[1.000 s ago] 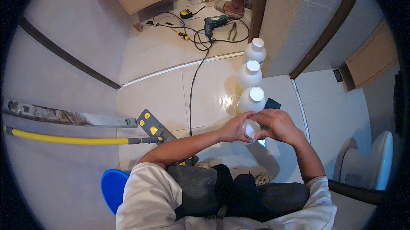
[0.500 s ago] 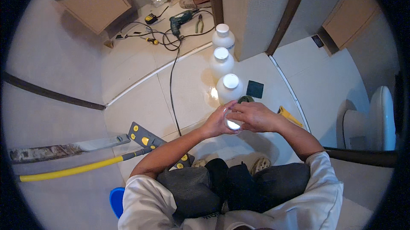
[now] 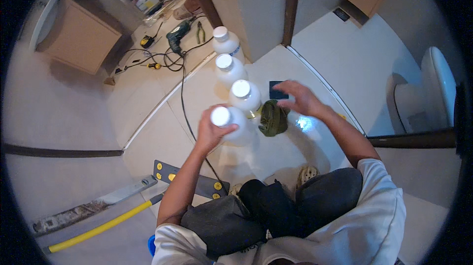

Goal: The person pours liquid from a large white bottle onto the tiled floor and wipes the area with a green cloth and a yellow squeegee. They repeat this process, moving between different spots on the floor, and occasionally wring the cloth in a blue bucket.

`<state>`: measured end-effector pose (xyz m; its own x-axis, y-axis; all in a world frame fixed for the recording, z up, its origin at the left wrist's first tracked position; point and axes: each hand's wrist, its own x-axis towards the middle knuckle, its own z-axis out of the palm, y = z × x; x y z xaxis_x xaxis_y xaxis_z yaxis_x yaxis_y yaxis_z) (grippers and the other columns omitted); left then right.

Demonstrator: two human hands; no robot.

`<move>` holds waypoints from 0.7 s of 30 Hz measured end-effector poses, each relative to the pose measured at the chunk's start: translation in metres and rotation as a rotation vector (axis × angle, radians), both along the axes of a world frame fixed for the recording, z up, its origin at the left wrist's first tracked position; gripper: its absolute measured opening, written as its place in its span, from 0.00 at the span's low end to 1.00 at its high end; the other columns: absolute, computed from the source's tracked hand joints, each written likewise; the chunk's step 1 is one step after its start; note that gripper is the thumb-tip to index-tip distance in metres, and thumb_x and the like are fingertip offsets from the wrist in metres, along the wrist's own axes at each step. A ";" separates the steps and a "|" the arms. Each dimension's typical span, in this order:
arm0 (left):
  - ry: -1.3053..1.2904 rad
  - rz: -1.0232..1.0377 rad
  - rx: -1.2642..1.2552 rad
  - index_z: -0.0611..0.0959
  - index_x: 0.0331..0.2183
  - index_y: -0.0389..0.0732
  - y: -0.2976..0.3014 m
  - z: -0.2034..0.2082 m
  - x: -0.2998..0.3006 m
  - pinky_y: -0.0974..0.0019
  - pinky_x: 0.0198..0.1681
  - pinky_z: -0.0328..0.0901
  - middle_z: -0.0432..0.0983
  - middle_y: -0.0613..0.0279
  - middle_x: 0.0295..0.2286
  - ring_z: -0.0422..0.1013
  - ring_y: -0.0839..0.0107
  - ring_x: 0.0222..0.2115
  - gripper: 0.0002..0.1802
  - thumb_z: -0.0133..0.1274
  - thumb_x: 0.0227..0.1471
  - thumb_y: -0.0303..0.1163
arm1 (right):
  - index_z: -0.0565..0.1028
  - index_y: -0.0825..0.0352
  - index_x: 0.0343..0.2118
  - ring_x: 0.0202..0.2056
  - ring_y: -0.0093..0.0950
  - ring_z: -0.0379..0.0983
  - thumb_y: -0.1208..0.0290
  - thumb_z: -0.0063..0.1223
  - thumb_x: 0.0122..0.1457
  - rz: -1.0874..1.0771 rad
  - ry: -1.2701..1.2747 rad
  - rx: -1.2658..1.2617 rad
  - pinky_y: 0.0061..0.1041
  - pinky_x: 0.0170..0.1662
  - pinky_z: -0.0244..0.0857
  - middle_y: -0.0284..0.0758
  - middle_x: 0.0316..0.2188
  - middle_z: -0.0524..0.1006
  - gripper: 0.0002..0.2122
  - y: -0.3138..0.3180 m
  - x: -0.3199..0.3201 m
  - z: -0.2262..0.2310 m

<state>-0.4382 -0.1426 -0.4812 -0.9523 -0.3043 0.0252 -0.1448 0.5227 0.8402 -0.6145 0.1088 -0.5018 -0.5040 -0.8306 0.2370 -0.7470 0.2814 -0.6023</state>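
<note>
On floor before knees, white capped bottle [image 3: 229, 123] gripped by left hand [image 3: 211, 132], nearest in row of bottles. Right hand [image 3: 299, 98] spread empty above green cloth [image 3: 272, 118].

Shirt [image 3: 345, 235]: white, short sleeves | trousers [image 3: 276, 211]: dark grey | forearms, hands: bare | footwear [image 3: 308, 174]: beige perforated clog.

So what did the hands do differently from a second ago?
The right hand let go of the white bottle and moved out above the green cloth. The left hand still holds the bottle. The other three bottles stayed lined up.
</note>
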 end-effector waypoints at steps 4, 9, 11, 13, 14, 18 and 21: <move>0.033 0.199 -0.003 0.74 0.37 0.36 -0.019 -0.008 -0.009 0.62 0.41 0.63 0.71 0.53 0.33 0.68 0.63 0.36 0.32 0.68 0.26 0.35 | 0.72 0.64 0.38 0.41 0.37 0.67 0.68 0.56 0.44 -0.270 -0.181 0.402 0.34 0.44 0.62 0.40 0.36 0.73 0.16 0.050 -0.036 -0.041; 0.054 0.350 -0.174 0.71 0.39 0.35 -0.047 -0.032 -0.006 0.64 0.37 0.65 0.71 0.54 0.32 0.70 0.64 0.33 0.34 0.68 0.27 0.33 | 0.73 0.65 0.36 0.39 0.38 0.67 0.69 0.56 0.43 -0.082 -0.043 0.221 0.33 0.42 0.62 0.40 0.34 0.72 0.14 0.036 -0.026 -0.099; 0.084 0.399 -0.086 0.69 0.40 0.35 -0.060 -0.039 -0.001 0.64 0.38 0.65 0.71 0.55 0.33 0.69 0.65 0.33 0.35 0.68 0.28 0.32 | 0.72 0.64 0.36 0.39 0.39 0.66 0.68 0.55 0.43 0.087 0.062 0.255 0.36 0.43 0.62 0.40 0.33 0.70 0.15 0.010 -0.022 -0.119; 0.084 0.439 -0.190 0.67 0.42 0.34 -0.076 -0.017 0.013 0.64 0.43 0.63 0.70 0.56 0.35 0.67 0.66 0.37 0.39 0.68 0.26 0.34 | 0.70 0.61 0.42 0.39 0.41 0.65 0.63 0.52 0.47 -0.008 -0.111 0.449 0.38 0.42 0.62 0.42 0.37 0.66 0.18 -0.034 0.011 -0.091; 0.186 0.487 -0.354 0.67 0.44 0.36 -0.084 -0.018 0.008 0.63 0.43 0.62 0.69 0.55 0.36 0.66 0.63 0.40 0.43 0.68 0.24 0.39 | 0.68 0.60 0.44 0.40 0.42 0.65 0.61 0.52 0.47 -0.047 -0.097 0.409 0.39 0.43 0.62 0.42 0.40 0.64 0.20 -0.037 0.016 -0.080; 0.164 0.253 -0.732 0.67 0.47 0.41 -0.028 0.022 -0.027 0.55 0.48 0.53 0.66 0.53 0.45 0.62 0.57 0.44 0.45 0.66 0.25 0.46 | 0.64 0.60 0.49 0.43 0.45 0.64 0.57 0.53 0.47 -0.221 -0.103 0.497 0.41 0.43 0.63 0.46 0.45 0.62 0.25 -0.023 0.030 -0.101; 0.155 0.050 -0.735 0.67 0.47 0.42 0.007 0.044 -0.042 0.54 0.49 0.53 0.65 0.50 0.45 0.61 0.55 0.46 0.42 0.63 0.29 0.48 | 0.68 0.60 0.43 0.44 0.44 0.65 0.62 0.54 0.45 -0.191 -0.141 0.453 0.41 0.43 0.63 0.45 0.45 0.65 0.21 -0.027 0.045 -0.103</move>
<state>-0.4800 -0.1352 -0.4374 -0.9068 -0.2002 0.3710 -0.0917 0.9526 0.2901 -0.5698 0.0816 -0.6050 -0.6579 -0.7242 -0.2068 -0.5769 0.6611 -0.4798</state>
